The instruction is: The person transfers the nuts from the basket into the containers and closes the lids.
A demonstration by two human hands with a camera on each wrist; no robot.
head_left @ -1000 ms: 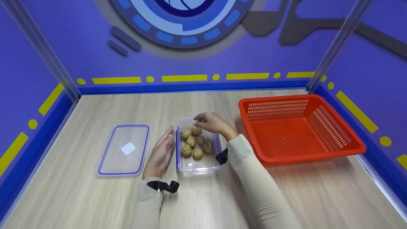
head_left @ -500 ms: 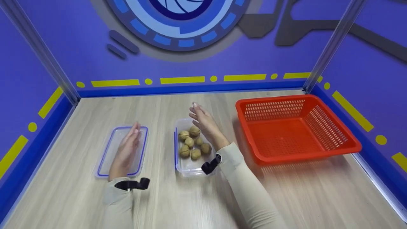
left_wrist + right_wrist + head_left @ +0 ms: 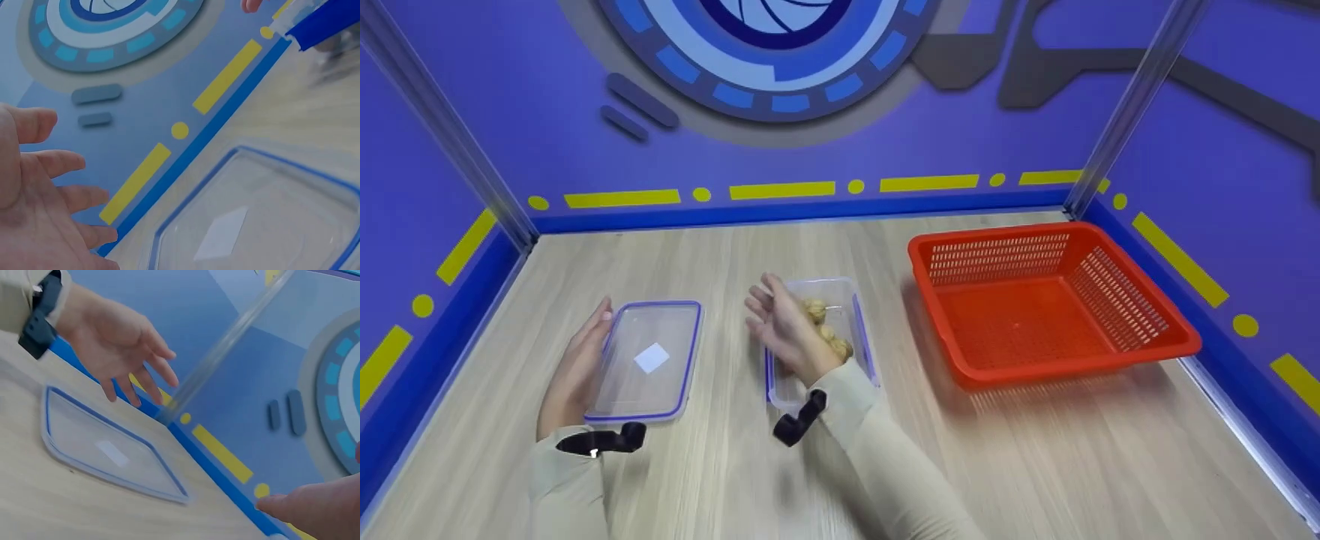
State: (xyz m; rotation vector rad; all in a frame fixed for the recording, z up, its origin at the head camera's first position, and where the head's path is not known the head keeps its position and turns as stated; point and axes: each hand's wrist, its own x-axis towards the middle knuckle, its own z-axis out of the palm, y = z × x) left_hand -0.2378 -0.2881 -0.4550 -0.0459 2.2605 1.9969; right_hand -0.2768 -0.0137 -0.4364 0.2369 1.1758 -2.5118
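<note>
My left hand (image 3: 577,371) is held at the left side of the clear lid (image 3: 675,360), fingers loosely spread and holding nothing. The lid lies flat on the table, with a blue seal round its edge and a white square label (image 3: 652,358). Over the left part of the clear plastic box (image 3: 851,300) is my right hand (image 3: 787,326), its palm turned left and nothing in its fingers. Several walnuts (image 3: 840,346) lie in the box, some hidden behind that hand. In the right wrist view, the left hand (image 3: 121,346) shows spread above the lid (image 3: 84,433).
A red perforated basket (image 3: 1012,371) stands at the right of the table, apart from the box. Blue printed panels (image 3: 780,165) close off the back and both sides. Bare wood tabletop (image 3: 720,465) shows in front of the lid and box.
My left hand has moved left from beside the box, past the lid to its far side. The right hand has let go of a walnut in the box and swung left.
</note>
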